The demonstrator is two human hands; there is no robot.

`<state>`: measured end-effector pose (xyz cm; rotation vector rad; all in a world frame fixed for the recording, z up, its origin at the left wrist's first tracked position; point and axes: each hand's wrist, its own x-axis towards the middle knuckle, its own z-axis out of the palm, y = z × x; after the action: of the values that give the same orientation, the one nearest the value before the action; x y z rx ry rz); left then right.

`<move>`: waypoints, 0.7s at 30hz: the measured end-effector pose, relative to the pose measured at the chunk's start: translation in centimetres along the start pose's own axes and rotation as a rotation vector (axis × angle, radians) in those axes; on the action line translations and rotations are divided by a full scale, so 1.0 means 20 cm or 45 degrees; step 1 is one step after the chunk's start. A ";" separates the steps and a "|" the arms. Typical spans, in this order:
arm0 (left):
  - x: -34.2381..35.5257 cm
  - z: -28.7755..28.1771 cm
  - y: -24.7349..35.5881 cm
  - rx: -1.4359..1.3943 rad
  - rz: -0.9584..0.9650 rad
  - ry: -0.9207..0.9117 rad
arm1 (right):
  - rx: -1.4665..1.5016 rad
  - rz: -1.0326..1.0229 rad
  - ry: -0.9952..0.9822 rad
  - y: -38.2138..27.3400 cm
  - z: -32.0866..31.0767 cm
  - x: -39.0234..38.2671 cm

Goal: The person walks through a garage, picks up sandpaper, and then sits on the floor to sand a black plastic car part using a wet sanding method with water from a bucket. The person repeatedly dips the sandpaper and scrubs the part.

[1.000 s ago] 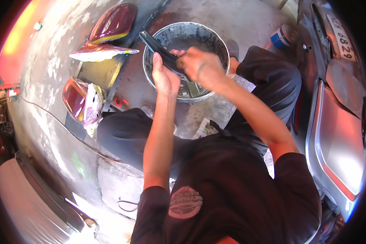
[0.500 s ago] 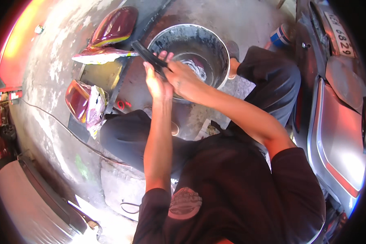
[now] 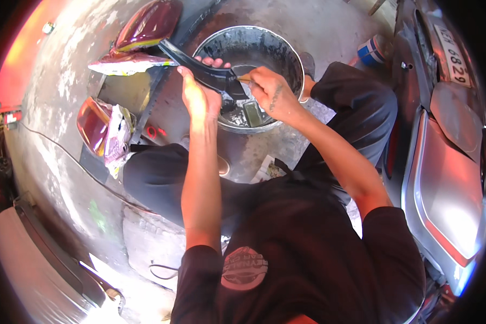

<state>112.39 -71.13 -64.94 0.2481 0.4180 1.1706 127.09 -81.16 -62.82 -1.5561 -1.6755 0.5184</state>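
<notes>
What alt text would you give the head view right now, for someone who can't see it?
Seen from above, a crouching person's left hand holds a long black curved panel over a round metal basin on a concrete floor. The right hand presses a small piece against the panel's end. Dark red glossy body panels lie to the left, a silver scooter stands right.

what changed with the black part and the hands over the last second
The left hand kept its grip on the black part and lifted it from low in the basin to over the near-left rim. The right hand followed, working at the part's end. The basin, the red panels and the scooter stayed put.
</notes>
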 end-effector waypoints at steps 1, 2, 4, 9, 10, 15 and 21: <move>0.00 0.00 -0.02 -0.023 0.008 0.008 | 0.127 0.071 0.035 -0.01 0.01 -0.01; 0.00 0.01 -0.02 -0.032 0.013 0.007 | 0.260 0.139 0.085 -0.04 0.01 -0.01; 0.01 0.00 -0.04 0.036 0.037 0.005 | 0.429 0.421 0.038 -0.15 0.03 0.02; -0.04 0.04 -0.08 0.295 0.048 -0.150 | 0.283 0.393 0.030 -0.10 0.05 0.05; -0.05 0.04 -0.09 0.381 0.058 -0.208 | 0.265 0.338 0.031 -0.07 0.05 0.05; -0.04 0.04 -0.09 0.193 -0.011 0.010 | 0.045 0.011 -0.009 -0.02 0.08 -0.01; -0.05 -0.04 -0.11 0.161 -0.018 -0.034 | -0.359 -0.117 -0.074 -0.13 0.13 -0.11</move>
<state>113.53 -72.79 -66.29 0.3694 0.4705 1.1272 123.42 -83.11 -63.04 -1.6642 -1.9202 0.2913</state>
